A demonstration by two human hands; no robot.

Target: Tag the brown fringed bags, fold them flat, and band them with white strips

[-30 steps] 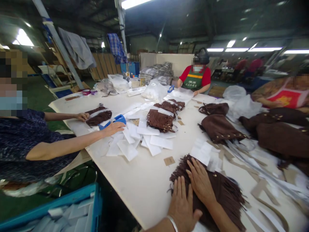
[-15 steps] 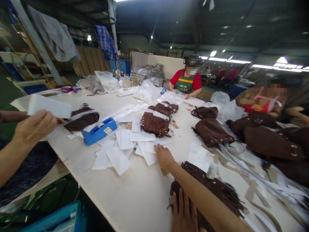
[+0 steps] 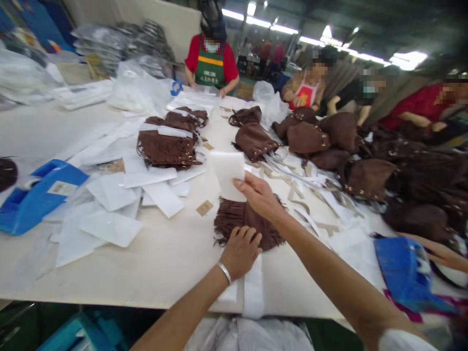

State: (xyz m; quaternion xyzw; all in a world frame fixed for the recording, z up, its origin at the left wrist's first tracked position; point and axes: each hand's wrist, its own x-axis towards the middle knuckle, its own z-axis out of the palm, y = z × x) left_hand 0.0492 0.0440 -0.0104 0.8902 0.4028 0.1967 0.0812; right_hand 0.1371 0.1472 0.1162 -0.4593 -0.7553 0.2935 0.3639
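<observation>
My right hand point(image 3: 259, 194) pinches a white paper sheet point(image 3: 227, 172) and holds it up above the table. My left hand point(image 3: 240, 250), a silver bangle on its wrist, lies with fingers bent on a brown fringed bag point(image 3: 242, 220) in front of me. White strips point(image 3: 248, 290) lie under that bag at the table's near edge. More loose white sheets point(image 3: 109, 204) are scattered to the left.
A blue tape dispenser point(image 3: 34, 192) sits at the left, another blue object point(image 3: 407, 273) at the right. Stacked brown fringed bags point(image 3: 166, 146) and plain brown bags point(image 3: 365, 161) fill the middle and right. Several people sit at the far side. A blue crate point(image 3: 78, 331) stands below the table edge.
My right hand reached to the loose sheets, picked one up and now holds it over the bag. My view swung right and the person on the left left the picture.
</observation>
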